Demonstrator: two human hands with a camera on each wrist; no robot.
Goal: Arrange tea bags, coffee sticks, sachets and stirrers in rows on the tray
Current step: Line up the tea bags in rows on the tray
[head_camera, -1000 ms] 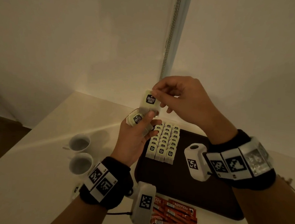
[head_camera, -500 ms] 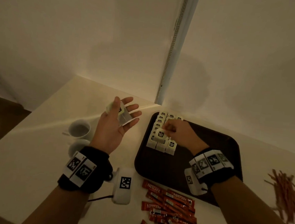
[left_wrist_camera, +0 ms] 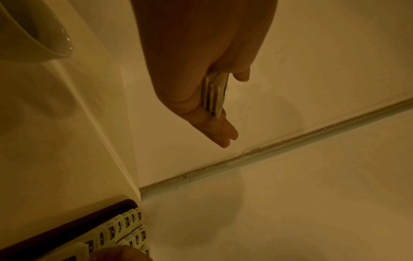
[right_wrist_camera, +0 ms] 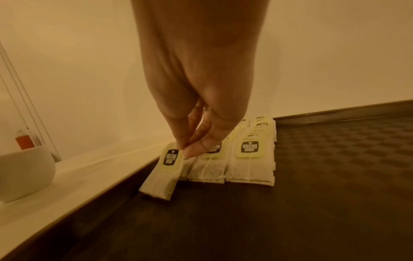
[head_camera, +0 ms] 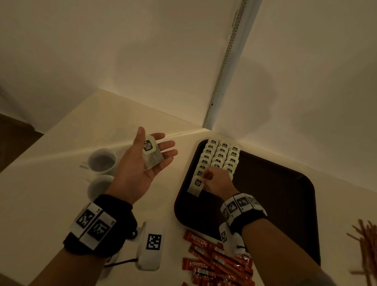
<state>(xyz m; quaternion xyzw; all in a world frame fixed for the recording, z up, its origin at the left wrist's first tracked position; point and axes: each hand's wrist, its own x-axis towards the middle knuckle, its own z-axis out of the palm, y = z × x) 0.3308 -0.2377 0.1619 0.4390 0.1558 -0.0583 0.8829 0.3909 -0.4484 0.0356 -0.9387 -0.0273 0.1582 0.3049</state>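
A dark brown tray (head_camera: 269, 195) lies on the white counter, with three rows of tea bags (head_camera: 220, 157) at its far left corner. My right hand (head_camera: 205, 178) pinches a tea bag (head_camera: 196, 185) by its tag at the near end of the left row. In the right wrist view my right hand (right_wrist_camera: 185, 150) holds this tea bag (right_wrist_camera: 165, 169) tilted, its lower end on the tray (right_wrist_camera: 312, 194). My left hand (head_camera: 149, 160) hovers palm up left of the tray, fingers straight, with tea bags (head_camera: 151, 154) lying on it. The left wrist view shows a thin stack of tea bags (left_wrist_camera: 213, 93).
Two white cups (head_camera: 101, 160) stand left of the tray, below my left hand. Red coffee sticks (head_camera: 220, 266) lie heaped in front of the tray. Wooden stirrers (head_camera: 371, 252) lie in a loose pile at the right. Walls close the counter's far side.
My right hand took a tea bag from the left hand and came down with it to the left row on the tray. My left hand dropped lower and opened flat.
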